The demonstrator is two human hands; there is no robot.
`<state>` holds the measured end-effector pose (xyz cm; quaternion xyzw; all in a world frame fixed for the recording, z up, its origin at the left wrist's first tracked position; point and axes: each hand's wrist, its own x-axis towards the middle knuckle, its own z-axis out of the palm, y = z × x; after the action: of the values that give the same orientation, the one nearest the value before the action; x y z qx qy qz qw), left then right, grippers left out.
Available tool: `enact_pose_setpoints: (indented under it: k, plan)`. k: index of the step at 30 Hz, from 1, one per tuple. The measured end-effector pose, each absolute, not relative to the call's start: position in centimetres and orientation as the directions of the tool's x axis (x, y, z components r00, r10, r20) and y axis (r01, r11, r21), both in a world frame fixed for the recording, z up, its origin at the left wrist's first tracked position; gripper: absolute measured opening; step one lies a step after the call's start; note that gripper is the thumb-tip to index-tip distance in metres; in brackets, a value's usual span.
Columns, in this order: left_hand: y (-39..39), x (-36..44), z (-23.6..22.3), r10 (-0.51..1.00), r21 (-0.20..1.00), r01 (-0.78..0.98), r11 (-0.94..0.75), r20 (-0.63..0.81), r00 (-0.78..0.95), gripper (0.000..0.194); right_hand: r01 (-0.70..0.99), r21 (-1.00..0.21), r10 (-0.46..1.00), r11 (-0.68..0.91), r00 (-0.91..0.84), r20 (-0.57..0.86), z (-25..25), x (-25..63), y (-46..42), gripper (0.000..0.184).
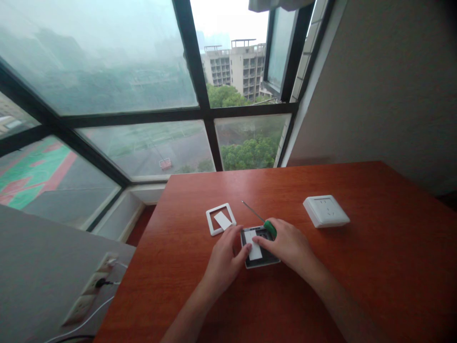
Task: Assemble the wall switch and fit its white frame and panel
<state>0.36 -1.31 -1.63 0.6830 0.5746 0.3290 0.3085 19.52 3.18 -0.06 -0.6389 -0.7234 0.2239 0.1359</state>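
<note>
A dark switch base (260, 247) with a white rocker piece on it lies flat on the red-brown table (357, 286). My left hand (225, 257) rests at its left edge, thumb touching the white rocker, fingers curled on the table. My right hand (289, 244) lies over the base's right side, fingertips pressing the rocker. A green-handled screwdriver (262, 220) lies just behind the base, its handle at my right hand's knuckles, apparently not gripped. A white frame (220, 219) with a small white plate inside sits to the left of the screwdriver.
A complete white wall socket (325, 211) sits to the right on the table. A large window stands behind the table's far edge, and a grey wall runs along the right. Below the table's left edge, a wall outlet (93, 286) has cables plugged in.
</note>
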Motion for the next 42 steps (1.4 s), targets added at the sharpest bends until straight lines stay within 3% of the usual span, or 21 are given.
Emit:
enact_pose_setpoints:
  k: [13, 19, 26, 32, 35, 38, 42]
  plan:
    - [-0.8, 1.6, -3.1, 0.997, 0.947, 0.321, 0.015, -0.038, 0.065, 0.036, 0.91, -0.403, 0.969, 0.097, -0.178, -0.17, 0.2, 19.1, 4.6, 0.043]
    - [-1.0, 1.7, -3.2, 0.999, 0.94, 0.341, -0.008, -0.008, 0.047, 0.035, 0.916, -0.387, 0.97, 0.105, -0.181, -0.165, 0.2, 19.0, 4.3, 0.039]
    - [-1.6, 0.8, -2.9, 0.987, 0.951, 0.309, 0.028, -0.075, 0.144, 0.055, 0.912, -0.401, 0.973, 0.083, -0.162, -0.167, 0.1, 19.9, 2.3, 0.042]
    - [-1.9, 0.7, -3.1, 0.981, 0.956, 0.28, -0.083, 0.028, 0.194, 0.057, 0.912, -0.402, 0.976, 0.082, -0.156, -0.155, -0.4, 19.9, 1.4, 0.044]
    - [-2.1, 0.7, -2.8, 0.979, 0.95, 0.301, -0.086, 0.025, 0.201, 0.057, 0.879, -0.47, 0.978, 0.073, -0.156, -0.14, -0.9, 20.1, 1.4, 0.044]
    - [-1.9, 0.3, -2.0, 0.984, 0.906, 0.41, -0.109, 0.039, 0.177, 0.053, 0.758, -0.649, 0.977, 0.058, -0.178, -0.121, -1.5, 20.5, 1.7, 0.04]
    - [-0.3, -1.6, -0.8, 0.983, 0.733, 0.659, -0.167, 0.175, 0.054, 0.038, 0.571, -0.821, 0.973, 0.002, -0.191, -0.13, -2.2, 21.2, 2.2, 0.039]
